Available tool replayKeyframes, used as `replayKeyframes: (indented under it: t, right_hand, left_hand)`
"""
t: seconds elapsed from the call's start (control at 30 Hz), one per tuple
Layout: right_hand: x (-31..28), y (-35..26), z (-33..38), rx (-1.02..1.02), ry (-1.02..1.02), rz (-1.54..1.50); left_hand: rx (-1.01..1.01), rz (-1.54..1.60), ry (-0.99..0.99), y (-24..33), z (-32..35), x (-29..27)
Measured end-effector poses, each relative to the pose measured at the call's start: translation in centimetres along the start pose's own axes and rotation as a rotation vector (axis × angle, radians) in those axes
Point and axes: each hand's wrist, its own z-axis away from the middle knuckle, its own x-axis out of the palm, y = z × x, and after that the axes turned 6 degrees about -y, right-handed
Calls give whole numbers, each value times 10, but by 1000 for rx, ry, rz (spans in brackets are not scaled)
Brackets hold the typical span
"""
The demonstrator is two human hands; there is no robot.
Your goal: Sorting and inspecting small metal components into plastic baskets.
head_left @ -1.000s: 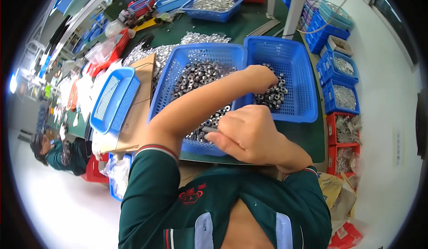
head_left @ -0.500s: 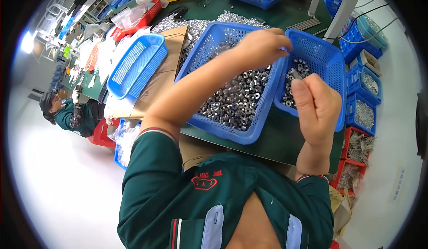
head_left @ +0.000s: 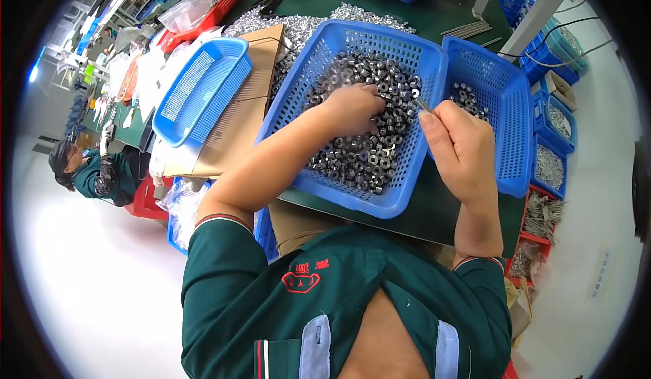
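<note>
Since half a second ago, left hand [head_left: 352, 107] has dropped from the basket's far rim into the metal rings [head_left: 369, 152], fingers curled down among them (whether it pinches one I cannot tell). Right hand [head_left: 461, 145] pinches a thin metal rod [head_left: 424, 105] over the big blue basket [head_left: 342, 196], near the smaller basket [head_left: 515, 128], so I judge sorted rings land close by.
</note>
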Motion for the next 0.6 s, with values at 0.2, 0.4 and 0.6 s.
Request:
replayKeyframes:
  t: [0.2,0.4,0.6]
  right_hand:
    - [5,3,-2,-29,-42,29]
    - [3,6,-2,-39,-42,36]
    - [5,5,-3,-36,-25,34]
  left_hand:
    - [18,59,-21,1,-3,-1]
    - [128,138,18,-3,-1,3]
    - [172,193,3,0,-2,6]
